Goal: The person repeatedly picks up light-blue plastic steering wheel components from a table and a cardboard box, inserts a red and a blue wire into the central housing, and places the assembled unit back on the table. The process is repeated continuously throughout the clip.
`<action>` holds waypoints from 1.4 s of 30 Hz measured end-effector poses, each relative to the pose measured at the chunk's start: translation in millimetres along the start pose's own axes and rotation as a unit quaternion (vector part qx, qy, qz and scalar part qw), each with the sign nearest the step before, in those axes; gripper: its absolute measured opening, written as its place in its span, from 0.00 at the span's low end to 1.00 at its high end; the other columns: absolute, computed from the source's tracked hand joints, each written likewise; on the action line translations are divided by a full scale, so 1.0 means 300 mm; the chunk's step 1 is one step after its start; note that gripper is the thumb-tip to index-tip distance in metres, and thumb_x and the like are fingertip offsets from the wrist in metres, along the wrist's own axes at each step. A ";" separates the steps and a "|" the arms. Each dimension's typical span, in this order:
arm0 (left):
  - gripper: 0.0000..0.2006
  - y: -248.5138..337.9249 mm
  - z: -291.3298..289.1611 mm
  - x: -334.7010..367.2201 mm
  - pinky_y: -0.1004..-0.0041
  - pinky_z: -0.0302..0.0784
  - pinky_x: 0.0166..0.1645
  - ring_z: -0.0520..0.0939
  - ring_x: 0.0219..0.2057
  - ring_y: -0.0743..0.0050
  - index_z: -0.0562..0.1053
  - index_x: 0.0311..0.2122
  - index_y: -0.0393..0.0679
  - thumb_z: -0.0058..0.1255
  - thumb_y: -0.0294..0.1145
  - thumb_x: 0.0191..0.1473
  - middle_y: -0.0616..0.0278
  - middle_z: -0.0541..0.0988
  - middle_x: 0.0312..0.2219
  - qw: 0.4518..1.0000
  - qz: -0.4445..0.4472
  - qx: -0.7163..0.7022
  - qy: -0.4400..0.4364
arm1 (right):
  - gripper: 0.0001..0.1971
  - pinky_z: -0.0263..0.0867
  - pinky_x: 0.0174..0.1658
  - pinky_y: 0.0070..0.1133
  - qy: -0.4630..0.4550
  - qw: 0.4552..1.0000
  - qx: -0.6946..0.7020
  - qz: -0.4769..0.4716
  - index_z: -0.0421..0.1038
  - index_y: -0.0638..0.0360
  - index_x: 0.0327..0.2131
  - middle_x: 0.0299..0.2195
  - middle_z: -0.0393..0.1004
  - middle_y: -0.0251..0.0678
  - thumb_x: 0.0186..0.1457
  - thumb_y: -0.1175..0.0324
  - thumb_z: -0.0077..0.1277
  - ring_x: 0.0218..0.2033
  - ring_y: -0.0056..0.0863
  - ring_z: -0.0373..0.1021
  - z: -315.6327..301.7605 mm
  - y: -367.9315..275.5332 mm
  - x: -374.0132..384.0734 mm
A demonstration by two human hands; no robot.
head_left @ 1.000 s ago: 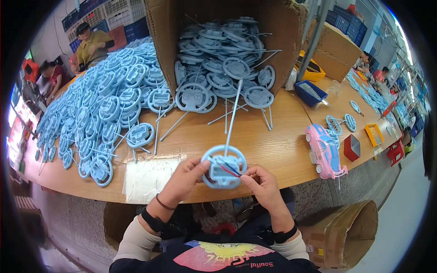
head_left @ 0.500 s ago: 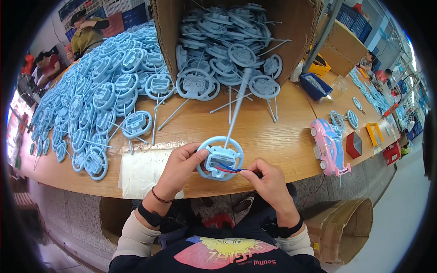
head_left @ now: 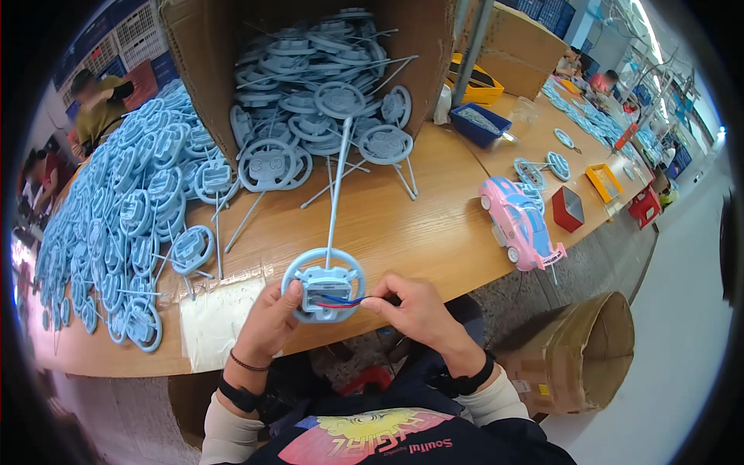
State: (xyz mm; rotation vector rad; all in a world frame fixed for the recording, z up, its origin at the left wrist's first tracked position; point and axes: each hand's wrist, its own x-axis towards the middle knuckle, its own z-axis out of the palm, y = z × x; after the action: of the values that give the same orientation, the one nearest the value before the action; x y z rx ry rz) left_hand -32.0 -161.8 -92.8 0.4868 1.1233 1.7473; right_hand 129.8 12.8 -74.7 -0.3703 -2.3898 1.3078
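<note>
A light-blue toy steering wheel (head_left: 324, 253) with a long thin antenna rod (head_left: 337, 182) pointing away from me is held over the table's front edge. My left hand (head_left: 267, 322) grips the wheel's left rim, thumb on top. The open compartment in the wheel's middle faces up, and red and blue wires (head_left: 339, 303) come out of it to the right. My right hand (head_left: 418, 310) pinches these wires between thumb and forefinger, close to the right rim. A dark bit shows among its fingers; I cannot make out what it is.
Left lies a big heap of similar wheels (head_left: 143, 209). More fill a cardboard box (head_left: 200, 74) ahead. Right stand a pink-and-blue toy car (head_left: 518, 225), a red box (head_left: 569, 209), a yellow tray (head_left: 604, 184) and a blue bin (head_left: 476, 126). A carton (head_left: 542, 364) lies below; people sit farther off.
The whole view has swung, so the table and heap sit farther left in the picture. Both hands keep their hold on the wheel and the wires, with little change between them.
</note>
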 end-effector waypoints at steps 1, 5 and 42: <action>0.21 -0.005 0.010 -0.002 0.69 0.71 0.49 0.76 0.42 0.69 0.66 0.48 0.34 0.39 0.43 0.60 0.57 0.75 0.41 1.000 -0.010 -0.022 -0.002 | 0.11 0.62 0.24 0.23 -0.003 1.000 0.021 0.004 0.68 0.60 0.27 0.20 0.71 0.39 0.48 0.64 0.56 0.20 0.31 0.68 0.005 0.004 -0.005; 0.23 -0.028 0.020 0.002 0.67 0.69 0.51 0.75 0.45 0.67 0.63 0.51 0.35 0.36 0.45 0.60 0.56 0.73 0.44 0.998 0.024 -0.051 -0.003 | 0.09 0.61 0.24 0.17 -0.026 0.998 0.044 0.026 0.69 0.62 0.27 0.20 0.71 0.33 0.50 0.66 0.55 0.20 0.17 0.65 0.033 0.008 -0.016; 0.14 0.306 -0.128 0.592 0.65 0.71 0.37 0.75 0.36 0.55 0.75 0.29 0.37 0.48 0.39 0.45 0.49 0.75 0.33 0.430 0.240 0.824 0.279 | 0.08 0.60 0.25 0.11 -0.035 0.948 0.296 0.114 0.66 0.60 0.27 0.20 0.68 0.26 0.52 0.68 0.54 0.22 0.11 0.64 0.050 0.134 -0.029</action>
State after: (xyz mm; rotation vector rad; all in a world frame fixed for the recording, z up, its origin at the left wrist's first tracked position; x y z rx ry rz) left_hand -187.3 -34.0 -61.6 1.4975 3.3209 0.3787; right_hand 132.4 19.2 -117.9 -0.4294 -1.9096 2.0840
